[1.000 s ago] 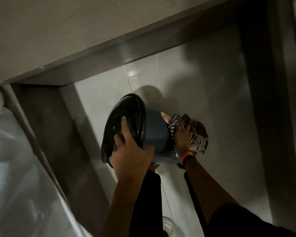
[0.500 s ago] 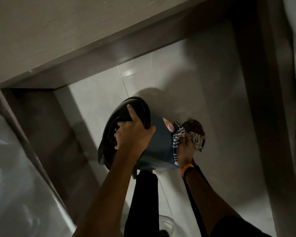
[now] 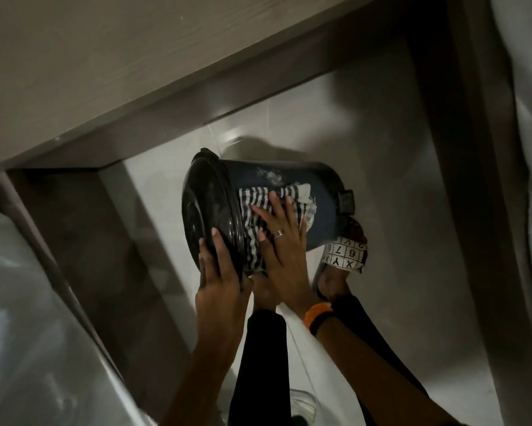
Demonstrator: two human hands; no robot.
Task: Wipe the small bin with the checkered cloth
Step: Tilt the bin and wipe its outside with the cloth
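The small dark blue bin (image 3: 323, 192) with a glossy black lid (image 3: 206, 210) lies tipped on its side above the tiled floor, lid towards the left. My left hand (image 3: 221, 272) grips the lid's lower rim from below. The checkered black-and-white cloth (image 3: 258, 216) is spread over the bin's upper side. My right hand (image 3: 283, 238), with a ring and an orange wristband, lies flat on the cloth with fingers spread, pressing it to the bin wall. White smears show on the bin above the cloth.
A wooden counter or desk edge (image 3: 166, 87) runs diagonally across the top. My foot in a patterned sandal (image 3: 344, 253) rests under the bin's base on the pale floor tiles (image 3: 366, 302). A dark panel (image 3: 83, 241) stands at left, and pale fabric (image 3: 18, 333) fills the lower left.
The bin has been turned so its side faces up. My right hand moved with the cloth from the bin's base end up onto its side; my left hand slid to the lid's lower rim.
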